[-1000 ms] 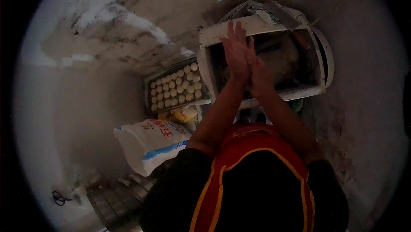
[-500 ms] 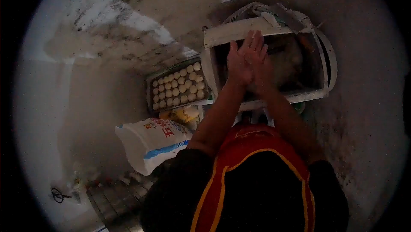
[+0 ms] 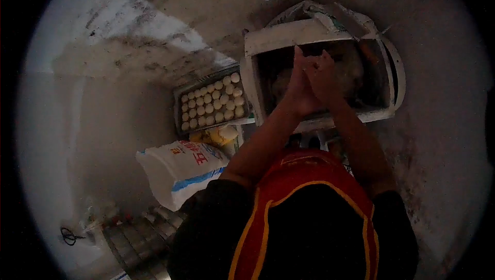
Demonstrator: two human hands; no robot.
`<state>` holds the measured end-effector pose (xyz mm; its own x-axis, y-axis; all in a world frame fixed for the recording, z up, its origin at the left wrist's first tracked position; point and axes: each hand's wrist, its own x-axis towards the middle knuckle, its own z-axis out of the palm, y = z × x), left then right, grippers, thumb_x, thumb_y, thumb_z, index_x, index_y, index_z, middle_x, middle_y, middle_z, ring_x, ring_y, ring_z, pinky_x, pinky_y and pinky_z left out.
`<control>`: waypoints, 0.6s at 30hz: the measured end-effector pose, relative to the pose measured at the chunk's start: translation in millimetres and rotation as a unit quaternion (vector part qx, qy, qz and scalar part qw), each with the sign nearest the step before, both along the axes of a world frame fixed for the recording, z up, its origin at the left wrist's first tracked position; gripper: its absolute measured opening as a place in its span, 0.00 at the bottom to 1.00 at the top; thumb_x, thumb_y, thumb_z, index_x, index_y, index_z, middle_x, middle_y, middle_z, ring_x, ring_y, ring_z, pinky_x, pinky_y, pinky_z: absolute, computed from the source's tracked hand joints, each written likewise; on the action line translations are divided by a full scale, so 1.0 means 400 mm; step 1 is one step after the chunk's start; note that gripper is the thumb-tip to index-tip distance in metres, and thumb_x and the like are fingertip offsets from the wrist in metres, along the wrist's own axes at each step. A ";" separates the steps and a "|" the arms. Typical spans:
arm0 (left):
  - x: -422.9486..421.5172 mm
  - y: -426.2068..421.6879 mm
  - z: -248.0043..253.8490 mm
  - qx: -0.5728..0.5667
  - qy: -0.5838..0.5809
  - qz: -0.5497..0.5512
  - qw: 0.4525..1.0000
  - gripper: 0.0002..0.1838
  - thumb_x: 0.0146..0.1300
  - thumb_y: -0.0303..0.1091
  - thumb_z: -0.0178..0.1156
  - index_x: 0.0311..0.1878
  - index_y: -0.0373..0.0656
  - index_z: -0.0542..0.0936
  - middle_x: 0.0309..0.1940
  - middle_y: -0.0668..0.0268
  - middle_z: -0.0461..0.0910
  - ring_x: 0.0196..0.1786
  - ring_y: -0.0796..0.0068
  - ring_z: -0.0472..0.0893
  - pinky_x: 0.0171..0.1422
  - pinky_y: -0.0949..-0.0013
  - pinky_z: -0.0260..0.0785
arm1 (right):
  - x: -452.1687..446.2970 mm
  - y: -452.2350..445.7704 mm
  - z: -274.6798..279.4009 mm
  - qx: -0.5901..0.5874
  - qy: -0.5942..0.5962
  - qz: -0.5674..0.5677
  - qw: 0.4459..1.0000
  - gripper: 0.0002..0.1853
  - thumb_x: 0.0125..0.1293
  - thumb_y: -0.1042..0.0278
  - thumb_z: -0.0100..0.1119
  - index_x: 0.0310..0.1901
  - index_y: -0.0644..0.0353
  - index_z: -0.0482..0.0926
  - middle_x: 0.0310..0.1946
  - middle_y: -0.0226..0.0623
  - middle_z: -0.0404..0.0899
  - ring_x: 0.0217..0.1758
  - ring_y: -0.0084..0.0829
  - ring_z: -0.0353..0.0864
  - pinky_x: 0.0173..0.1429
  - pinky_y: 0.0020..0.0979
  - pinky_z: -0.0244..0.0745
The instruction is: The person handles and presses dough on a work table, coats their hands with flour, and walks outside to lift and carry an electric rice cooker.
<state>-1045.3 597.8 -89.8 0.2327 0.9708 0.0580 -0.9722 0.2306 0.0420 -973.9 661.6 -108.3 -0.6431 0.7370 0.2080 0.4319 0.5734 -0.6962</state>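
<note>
My left hand point(image 3: 301, 90) and my right hand point(image 3: 324, 80) meet above an open box with a pale rim point(image 3: 289, 37). The left palm faces the right hand, one digit pointing up. Over it the right hand's fingers are bent. Whatever lies between the palms, if anything, is hidden, and the dim light blurs the fingers. Inside the box, below and to the right of my hands, a pale lumpy mass point(image 3: 350, 68) lies in shadow. Left of the box stands a dark tray point(image 3: 180, 125) holding rows of round whitish balls point(image 3: 216, 103) that look like dough.
A white sack point(image 3: 180, 169) with red lettering and a blue band stands at my left, beside a yellow packet point(image 3: 214, 135). Crumpled plastic point(image 3: 309, 9) rests along the box's far edge. A slatted grey surface point(image 3: 136, 244) is at lower left. Stained wall rises beyond the tray.
Both hands have shifted slightly right and toward me. The right hand's fingers, stretched out flat against the left hand before, are now bent over it.
</note>
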 end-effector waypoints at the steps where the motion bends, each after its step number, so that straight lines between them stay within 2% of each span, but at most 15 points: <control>1: 0.007 0.002 -0.006 -0.023 0.008 0.016 1.000 0.37 0.55 0.70 0.43 0.54 0.47 0.70 0.50 0.65 0.71 0.52 0.65 0.71 0.56 0.60 0.63 | -0.010 0.006 0.001 -0.065 0.015 -0.037 0.997 0.16 0.59 0.59 0.51 0.43 0.61 0.75 0.45 0.49 0.72 0.53 0.48 0.66 0.63 0.44 0.54; 3: 0.010 0.007 -0.021 -0.069 0.024 0.048 0.996 0.36 0.55 0.70 0.42 0.52 0.49 0.70 0.49 0.66 0.71 0.52 0.66 0.70 0.56 0.60 0.63 | -0.023 0.007 0.020 -0.195 0.021 -0.077 0.978 0.16 0.60 0.58 0.50 0.41 0.61 0.76 0.43 0.47 0.74 0.50 0.47 0.68 0.61 0.45 0.54; 5: 0.013 0.004 -0.035 -0.106 0.059 0.071 0.990 0.34 0.56 0.69 0.43 0.51 0.49 0.70 0.49 0.66 0.70 0.53 0.66 0.69 0.56 0.61 0.62 | -0.019 -0.005 0.102 -0.323 -0.002 -0.083 0.943 0.18 0.60 0.53 0.50 0.39 0.61 0.77 0.41 0.44 0.75 0.45 0.45 0.71 0.57 0.49 0.55; 6: 0.011 0.005 -0.038 -0.124 0.078 0.083 0.986 0.33 0.57 0.68 0.43 0.51 0.49 0.71 0.49 0.65 0.70 0.53 0.66 0.69 0.56 0.61 0.62 | -0.022 -0.009 0.063 -0.180 0.026 -0.061 0.981 0.18 0.61 0.53 0.50 0.39 0.62 0.77 0.41 0.45 0.75 0.44 0.45 0.71 0.54 0.48 0.58; 7: 0.006 0.002 -0.022 -0.131 0.101 0.087 0.982 0.32 0.57 0.67 0.43 0.51 0.49 0.71 0.49 0.65 0.70 0.53 0.66 0.69 0.56 0.61 0.62 | -0.025 -0.016 -0.013 -0.035 0.053 -0.037 0.997 0.18 0.61 0.53 0.49 0.39 0.62 0.77 0.41 0.46 0.75 0.43 0.45 0.71 0.52 0.47 0.60; 8: -0.001 -0.006 0.006 -0.140 0.123 0.090 0.978 0.31 0.58 0.66 0.44 0.51 0.49 0.71 0.48 0.65 0.70 0.53 0.66 0.69 0.56 0.61 0.62 | -0.021 -0.024 -0.057 0.110 0.076 -0.012 0.991 0.19 0.62 0.54 0.48 0.40 0.63 0.77 0.41 0.47 0.75 0.41 0.45 0.72 0.49 0.45 0.62; 10: -0.001 -0.013 0.018 -0.163 0.138 0.103 0.971 0.29 0.59 0.64 0.45 0.49 0.49 0.71 0.47 0.65 0.71 0.51 0.66 0.70 0.55 0.61 0.63 | -0.001 -0.022 -0.037 0.024 0.093 0.071 0.993 0.17 0.63 0.57 0.47 0.38 0.63 0.77 0.40 0.44 0.76 0.45 0.42 0.72 0.52 0.39 0.63; 12: -0.003 -0.011 -0.002 -0.193 0.129 0.118 0.965 0.27 0.59 0.63 0.46 0.47 0.49 0.72 0.45 0.65 0.72 0.48 0.67 0.71 0.53 0.61 0.64 | 0.000 -0.029 0.007 -0.093 0.121 0.072 0.986 0.17 0.63 0.57 0.46 0.39 0.63 0.77 0.40 0.44 0.76 0.45 0.42 0.72 0.51 0.38 0.64; 14: -0.011 -0.002 -0.043 -0.130 0.123 0.092 0.980 0.26 0.60 0.63 0.46 0.45 0.49 0.73 0.43 0.66 0.72 0.46 0.68 0.72 0.51 0.60 0.65 | -0.006 -0.061 0.049 -0.242 0.157 -0.007 0.957 0.20 0.62 0.53 0.47 0.41 0.63 0.76 0.41 0.47 0.74 0.42 0.46 0.72 0.47 0.43 0.65; 15: -0.011 0.001 -0.062 -0.098 0.120 0.078 0.985 0.26 0.60 0.62 0.46 0.44 0.49 0.73 0.42 0.66 0.73 0.45 0.69 0.72 0.50 0.60 0.66 | -0.008 -0.062 0.034 -0.265 0.140 -0.060 0.952 0.20 0.62 0.52 0.46 0.40 0.63 0.76 0.41 0.48 0.74 0.42 0.46 0.72 0.47 0.43 0.66; 17: -0.004 -0.001 -0.079 -0.117 0.113 0.074 0.984 0.26 0.59 0.63 0.46 0.41 0.48 0.73 0.39 0.67 0.73 0.44 0.70 0.72 0.48 0.60 0.67 | -0.026 -0.062 -0.020 -0.307 0.105 -0.165 0.931 0.21 0.62 0.52 0.46 0.40 0.64 0.76 0.40 0.49 0.73 0.42 0.45 0.72 0.47 0.42 0.66; 18: 0.000 -0.004 -0.082 -0.127 0.109 0.072 0.983 0.26 0.59 0.63 0.46 0.39 0.48 0.73 0.38 0.67 0.74 0.44 0.70 0.72 0.47 0.61 0.67 | -0.032 -0.054 -0.049 -0.333 0.115 -0.155 0.923 0.21 0.62 0.52 0.46 0.41 0.64 0.76 0.40 0.50 0.74 0.42 0.45 0.72 0.47 0.42 0.66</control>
